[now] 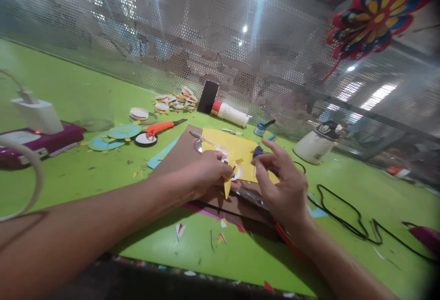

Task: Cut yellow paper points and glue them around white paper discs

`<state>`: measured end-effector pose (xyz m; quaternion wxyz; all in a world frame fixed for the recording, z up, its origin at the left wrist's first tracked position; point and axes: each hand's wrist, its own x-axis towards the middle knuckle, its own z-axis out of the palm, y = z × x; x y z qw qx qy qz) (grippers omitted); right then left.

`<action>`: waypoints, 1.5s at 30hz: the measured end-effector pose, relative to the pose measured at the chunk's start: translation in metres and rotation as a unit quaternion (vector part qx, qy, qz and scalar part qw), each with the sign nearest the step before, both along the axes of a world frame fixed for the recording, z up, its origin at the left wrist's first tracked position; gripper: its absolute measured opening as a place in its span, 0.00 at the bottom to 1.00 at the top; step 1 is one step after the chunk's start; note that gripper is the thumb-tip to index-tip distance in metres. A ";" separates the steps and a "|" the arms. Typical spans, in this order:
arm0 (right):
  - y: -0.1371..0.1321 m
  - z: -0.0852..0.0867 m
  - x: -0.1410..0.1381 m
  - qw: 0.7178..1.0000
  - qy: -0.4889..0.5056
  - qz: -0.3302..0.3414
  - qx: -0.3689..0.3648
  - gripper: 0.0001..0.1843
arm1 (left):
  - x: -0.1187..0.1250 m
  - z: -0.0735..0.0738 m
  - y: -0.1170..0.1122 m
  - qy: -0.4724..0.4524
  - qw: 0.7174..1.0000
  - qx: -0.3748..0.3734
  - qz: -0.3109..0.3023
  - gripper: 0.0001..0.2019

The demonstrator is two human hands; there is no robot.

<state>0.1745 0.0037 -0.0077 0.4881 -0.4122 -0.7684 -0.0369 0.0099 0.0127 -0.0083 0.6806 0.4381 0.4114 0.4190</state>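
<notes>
My left hand (215, 169) is closed on a small paper craft piece (237, 169), white and yellow with a pointed yellow strip hanging down. Just to its right, my right hand (285, 183) has thumb and a fingertip pinched together; anything between them is too small to make out. Beneath both hands lie a yellow sheet (220, 137) and a brown board (175, 153). A thin stick-like tool (206, 139) rests on the yellow sheet. A dark blue object (257, 151) sits behind my right fingertips, partly hidden.
Orange-handled scissors (160, 128) and blue paper rings (123, 131) lie at left. Behind stand a pile of small paper pieces (177, 100), a phone (208, 97) and a white-and-red tube (232, 114). A black cord (343, 224) loops at right near a white container (313, 146).
</notes>
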 end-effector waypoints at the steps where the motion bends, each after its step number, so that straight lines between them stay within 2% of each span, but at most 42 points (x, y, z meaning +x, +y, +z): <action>1: 0.000 0.000 0.000 1.000 0.002 0.003 -0.013 0.25 | 0.000 -0.001 0.001 -0.007 1.000 -0.004 0.002 0.10; 8: 0.006 0.001 0.000 0.992 0.031 0.016 -0.120 0.25 | 0.001 -0.005 0.002 -0.022 1.000 -0.002 -0.009 0.12; 14: 0.010 -0.001 0.001 0.981 0.063 0.029 -0.179 0.24 | 0.002 0.000 0.001 -0.020 1.000 -0.004 -0.009 0.11; 29: 0.008 0.003 0.002 0.975 0.082 0.036 -0.202 0.25 | 0.002 0.003 -0.002 -0.036 0.999 0.001 -0.021 0.11; 34: 0.006 0.008 -0.001 0.957 0.097 0.059 -0.266 0.30 | 0.001 0.000 -0.001 -0.028 0.999 0.003 -0.027 0.10; 38: 0.003 0.008 -0.004 0.937 0.111 0.072 -0.324 0.33 | 0.001 0.004 -0.003 -0.016 1.000 0.000 -0.023 0.10; 45: 0.004 0.003 -0.004 0.930 0.113 0.059 -0.344 0.33 | 0.002 0.010 -0.007 0.001 1.000 -0.007 -0.020 0.09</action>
